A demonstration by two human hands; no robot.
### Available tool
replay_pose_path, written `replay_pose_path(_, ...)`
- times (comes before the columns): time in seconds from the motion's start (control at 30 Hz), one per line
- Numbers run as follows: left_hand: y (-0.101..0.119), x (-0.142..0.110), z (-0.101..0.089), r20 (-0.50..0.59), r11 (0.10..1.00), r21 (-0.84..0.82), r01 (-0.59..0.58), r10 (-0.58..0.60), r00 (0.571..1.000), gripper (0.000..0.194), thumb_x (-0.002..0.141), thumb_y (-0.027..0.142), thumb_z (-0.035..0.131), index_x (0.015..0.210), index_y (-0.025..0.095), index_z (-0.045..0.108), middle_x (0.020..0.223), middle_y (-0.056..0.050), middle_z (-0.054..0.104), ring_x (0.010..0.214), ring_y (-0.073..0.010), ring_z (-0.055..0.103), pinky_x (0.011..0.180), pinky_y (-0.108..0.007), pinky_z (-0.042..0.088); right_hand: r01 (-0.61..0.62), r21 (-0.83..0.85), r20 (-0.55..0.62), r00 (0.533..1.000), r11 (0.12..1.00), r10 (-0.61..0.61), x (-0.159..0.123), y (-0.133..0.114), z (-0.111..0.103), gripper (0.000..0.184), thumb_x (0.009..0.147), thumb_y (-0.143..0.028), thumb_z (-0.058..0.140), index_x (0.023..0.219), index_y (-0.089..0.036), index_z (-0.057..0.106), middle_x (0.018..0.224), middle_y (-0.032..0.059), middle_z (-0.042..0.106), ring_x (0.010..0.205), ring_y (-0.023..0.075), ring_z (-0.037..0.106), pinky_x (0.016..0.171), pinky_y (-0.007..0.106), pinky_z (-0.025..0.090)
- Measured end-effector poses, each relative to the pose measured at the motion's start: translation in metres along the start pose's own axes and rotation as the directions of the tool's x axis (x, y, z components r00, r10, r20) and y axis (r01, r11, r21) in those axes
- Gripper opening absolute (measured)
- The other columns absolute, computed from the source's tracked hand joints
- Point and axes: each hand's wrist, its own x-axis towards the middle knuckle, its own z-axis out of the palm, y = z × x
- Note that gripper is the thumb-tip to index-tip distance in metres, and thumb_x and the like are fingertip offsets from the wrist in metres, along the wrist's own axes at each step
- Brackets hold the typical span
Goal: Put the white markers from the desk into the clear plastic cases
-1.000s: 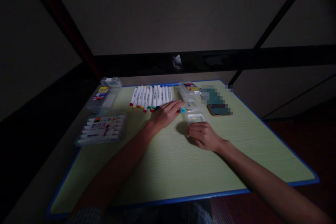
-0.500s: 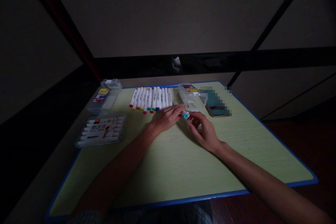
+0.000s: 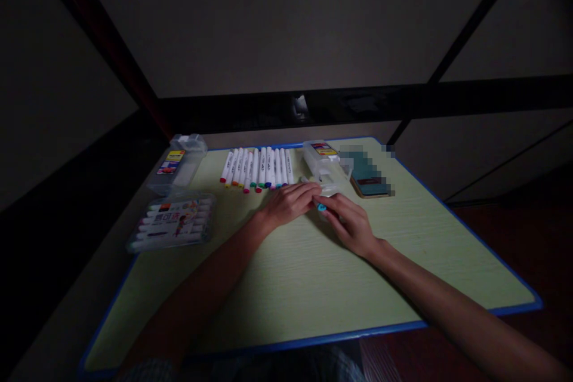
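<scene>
A marker with a light-blue cap end (image 3: pixel 321 207) is held slantwise between my two hands above the table. My left hand (image 3: pixel 290 202) is closed around its body, the fingers covering most of the barrel. With thumb and forefinger, my right hand (image 3: pixel 352 224) pinches the blue end. Just beyond the hands stands an open clear plastic case (image 3: pixel 320 158) with a yellow and red label. A row of several white markers (image 3: pixel 262 167) with coloured ends lies side by side beyond my left hand.
On the left, a clear case (image 3: pixel 172 227) full of markers lies in front of its lid-like clear part (image 3: pixel 179 167). A phone-like flat object (image 3: pixel 369 176), partly blurred out, is at the right. The pale green table (image 3: pixel 286 286) has a blue edge.
My right thumb and fingers have closed on the blue end of the marker, which has tipped slightly lower and to the right. The left hand has barely moved.
</scene>
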Motion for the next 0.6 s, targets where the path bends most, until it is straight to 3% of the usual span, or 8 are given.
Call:
replay_pose_path(0.2, 0.0014, 0.0013, -0.0006, 0.022, 1.0, -0.002, -0.003, 0.003, 1.0, 0.024, 0.091, 0.025, 0.038, 0.105, 0.011, 0.053, 0.101, -0.009, 0.066, 0.095, -0.0146, 0.063, 0.08, -0.027, 0.054, 0.032, -0.011, -0.026, 0.999, 0.999, -0.033, -0.0009, -0.0017, -0.0001, 0.018, 0.086, -0.018, 0.048, 0.103, -0.017, 0.054, 0.07, 0.0025, 0.058, 0.058, 0.0119, 0.053, 0.052, 0.023, 0.045)
replay_pose_path(0.6, 0.001, 0.0027, -0.0025, 0.058, 0.999, 0.043, 0.03, -0.032, 0.998, 0.018, 0.089, 0.02, 0.041, 0.094, 0.011, 0.056, 0.092, -0.007, 0.064, 0.087, -0.0145, 0.062, 0.073, -0.026, 0.054, 0.005, -0.036, -0.082, 0.997, 0.999, -0.007, -0.0057, -0.0001, 0.001, 0.011, 0.083, -0.026, 0.055, 0.089, -0.019, 0.052, 0.058, -0.0038, 0.054, 0.046, 0.0087, 0.048, 0.044, 0.02, 0.039)
